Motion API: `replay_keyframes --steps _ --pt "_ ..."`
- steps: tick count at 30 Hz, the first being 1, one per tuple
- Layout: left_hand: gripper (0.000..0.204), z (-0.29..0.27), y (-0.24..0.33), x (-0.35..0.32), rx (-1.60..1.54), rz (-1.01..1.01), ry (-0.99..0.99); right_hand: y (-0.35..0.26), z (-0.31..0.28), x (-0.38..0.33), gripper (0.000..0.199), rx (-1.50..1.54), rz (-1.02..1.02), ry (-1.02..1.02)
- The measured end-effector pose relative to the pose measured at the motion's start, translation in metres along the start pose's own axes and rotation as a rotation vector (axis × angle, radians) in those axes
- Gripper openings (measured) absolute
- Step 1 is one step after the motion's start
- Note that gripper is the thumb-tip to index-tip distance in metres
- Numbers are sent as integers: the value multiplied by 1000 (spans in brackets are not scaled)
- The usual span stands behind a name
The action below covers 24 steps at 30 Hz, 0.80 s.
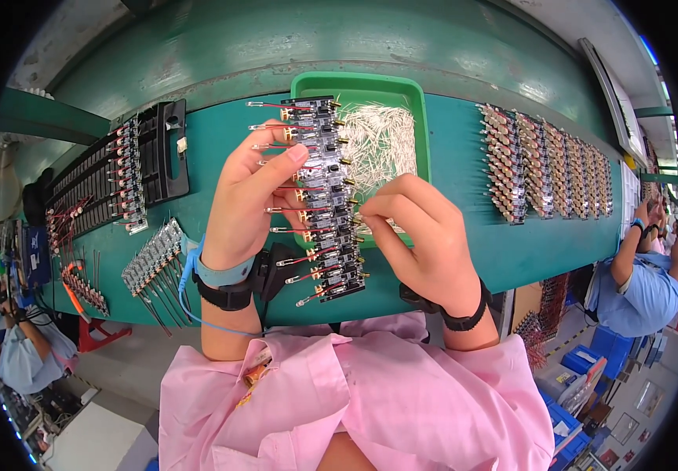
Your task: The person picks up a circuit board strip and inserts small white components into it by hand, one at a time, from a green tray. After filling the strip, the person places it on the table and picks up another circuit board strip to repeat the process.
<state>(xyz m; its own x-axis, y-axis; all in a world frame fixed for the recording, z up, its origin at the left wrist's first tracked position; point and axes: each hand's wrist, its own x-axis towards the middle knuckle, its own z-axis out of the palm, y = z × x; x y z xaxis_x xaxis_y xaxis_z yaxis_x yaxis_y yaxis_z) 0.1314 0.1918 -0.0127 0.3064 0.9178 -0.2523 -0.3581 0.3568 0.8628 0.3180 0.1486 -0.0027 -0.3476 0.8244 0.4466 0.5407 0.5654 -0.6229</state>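
A long black strip of small circuit boards (326,212) is held up over the bench, with red wires and small clear-tipped parts sticking out along its left side and brass-coloured pieces along its right. My left hand (241,184) grips it by the upper left edge, thumb on top and fingers behind. Close to the right edge, my right hand (421,228) has thumb and index finger pinched together at one of the brass pieces; anything between them is too small to make out. Partly behind the strip lies a green tray (424,133) of thin white sleeve-like sticks (390,145).
Rows of assembled board strips (547,165) stand on the right of the green bench (453,165). At left are a black rack (168,169), another board strip (129,177), a bundle of boards with wires (154,255) and an orange-handled tool (76,294). A blue cord (190,302) runs from my left wristband.
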Motion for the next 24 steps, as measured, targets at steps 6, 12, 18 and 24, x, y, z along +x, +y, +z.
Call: replay_keyframes --steps 6,12,18,24 --pt "21 -2 -2 1 11 26 -8 1 1 2 16 1 23 -12" --pt "21 -4 -2 1 24 23 18 18 7 -11 13 -112 243 -212" --pt "21 0 -1 2 34 42 56 32 18 -10 10 -157 287 -383" --pt "22 -4 0 0 46 55 48 29 17 -9 8 -189 202 -316"
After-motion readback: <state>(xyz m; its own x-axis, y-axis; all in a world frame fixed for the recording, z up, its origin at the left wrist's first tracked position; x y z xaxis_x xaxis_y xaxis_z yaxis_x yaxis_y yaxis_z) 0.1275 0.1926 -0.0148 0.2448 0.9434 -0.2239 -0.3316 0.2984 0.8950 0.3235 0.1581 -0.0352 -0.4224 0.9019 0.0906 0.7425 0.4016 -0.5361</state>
